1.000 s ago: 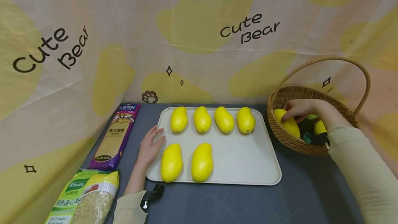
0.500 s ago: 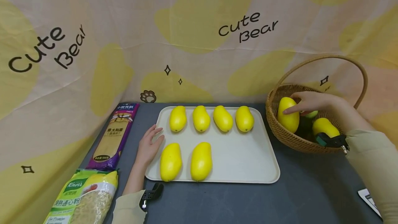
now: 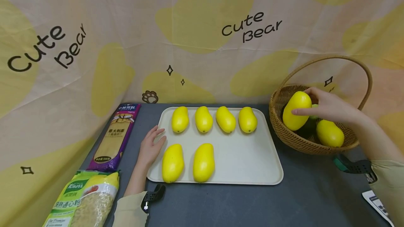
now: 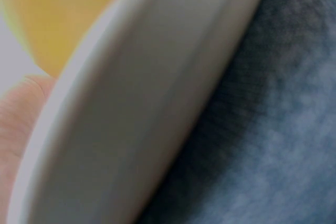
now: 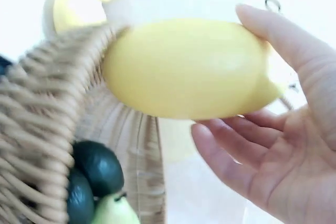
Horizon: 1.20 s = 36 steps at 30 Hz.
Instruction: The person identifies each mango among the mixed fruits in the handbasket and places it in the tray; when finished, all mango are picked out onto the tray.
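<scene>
My right hand (image 3: 328, 106) grips a yellow mango (image 3: 296, 110) between thumb and fingers, at the mouth of the wicker basket (image 3: 303, 146). In the right wrist view the held mango (image 5: 189, 69) lies sideways across the fingers, its narrow end toward the palm. Another mango (image 3: 329, 133) stays in the basket. My left hand (image 3: 151, 147) rests at the left rim of the white tray (image 3: 249, 164), fingers spread loosely and holding nothing. On the tray, mangoes (image 3: 180, 119) form a back row, with two more (image 3: 203, 163) in the front row at left.
Dark green avocados (image 5: 98, 167) and a light green pear (image 5: 116, 211) lie inside the basket, whose tall handle (image 3: 341, 57) arches above. Left of the tray are a pasta packet (image 3: 115, 137) and a Knorr bag (image 3: 85, 199). A white printed item (image 3: 375, 204) lies at lower right.
My right hand has raised the mango from inside the basket and tilted it more upright, uncovering the other mango there. The left hand has stayed at the tray rim.
</scene>
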Each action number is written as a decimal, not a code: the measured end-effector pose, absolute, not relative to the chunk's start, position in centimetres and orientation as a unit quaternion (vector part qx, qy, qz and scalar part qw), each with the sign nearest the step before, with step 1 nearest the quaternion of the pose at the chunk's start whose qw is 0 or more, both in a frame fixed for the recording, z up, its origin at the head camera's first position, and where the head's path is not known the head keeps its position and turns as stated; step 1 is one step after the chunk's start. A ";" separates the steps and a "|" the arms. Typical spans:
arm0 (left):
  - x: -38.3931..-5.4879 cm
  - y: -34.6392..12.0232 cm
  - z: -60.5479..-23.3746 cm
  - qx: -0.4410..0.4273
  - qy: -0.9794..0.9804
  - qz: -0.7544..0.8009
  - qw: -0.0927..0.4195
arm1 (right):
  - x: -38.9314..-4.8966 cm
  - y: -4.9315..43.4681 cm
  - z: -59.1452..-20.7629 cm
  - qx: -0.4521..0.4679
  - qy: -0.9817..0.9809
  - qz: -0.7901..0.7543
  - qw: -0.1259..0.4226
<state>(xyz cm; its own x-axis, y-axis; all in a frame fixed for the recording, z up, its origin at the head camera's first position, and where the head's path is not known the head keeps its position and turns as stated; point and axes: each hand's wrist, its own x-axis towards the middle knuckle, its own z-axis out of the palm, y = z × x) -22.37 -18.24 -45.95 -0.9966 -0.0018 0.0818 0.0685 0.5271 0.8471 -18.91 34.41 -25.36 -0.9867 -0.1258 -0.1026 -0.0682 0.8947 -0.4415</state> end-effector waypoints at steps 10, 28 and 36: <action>-22.4 -18.3 -46.0 -0.021 -0.872 -0.488 0.041 | -16.8 30.6 -25.6 -0.030 0.943 -0.332 -0.005; -22.4 -18.4 -46.1 -0.018 -0.869 -0.494 0.032 | -16.8 22.8 -35.2 -0.097 0.932 -0.343 0.067; -22.2 -18.4 -45.9 -0.024 -0.869 -0.492 0.042 | -17.9 20.5 -37.7 -0.072 0.938 -0.315 0.127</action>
